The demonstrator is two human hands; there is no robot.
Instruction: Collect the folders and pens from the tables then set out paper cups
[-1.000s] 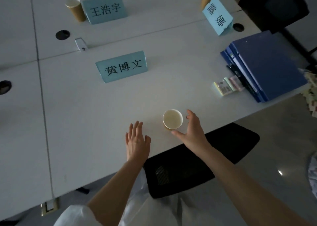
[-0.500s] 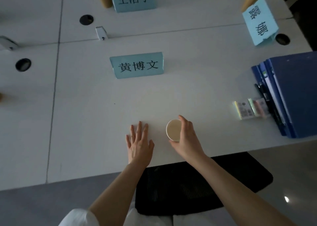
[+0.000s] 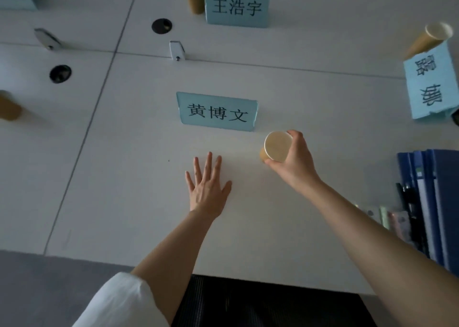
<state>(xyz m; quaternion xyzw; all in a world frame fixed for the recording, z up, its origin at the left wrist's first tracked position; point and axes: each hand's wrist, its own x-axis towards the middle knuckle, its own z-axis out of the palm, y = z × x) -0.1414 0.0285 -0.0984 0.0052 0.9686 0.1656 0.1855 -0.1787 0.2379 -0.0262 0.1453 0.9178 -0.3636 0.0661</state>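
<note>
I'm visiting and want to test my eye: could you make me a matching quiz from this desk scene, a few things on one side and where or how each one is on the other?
Things:
1. left hand
2. right hand
3. blue folders
4. name card nearest the hands

States:
A. stacked at the table's right edge
B. standing just behind the held cup
C. flat on the table, fingers spread
D. gripping a paper cup

Pairs: 1-C, 2-D, 3-A, 4-B
</note>
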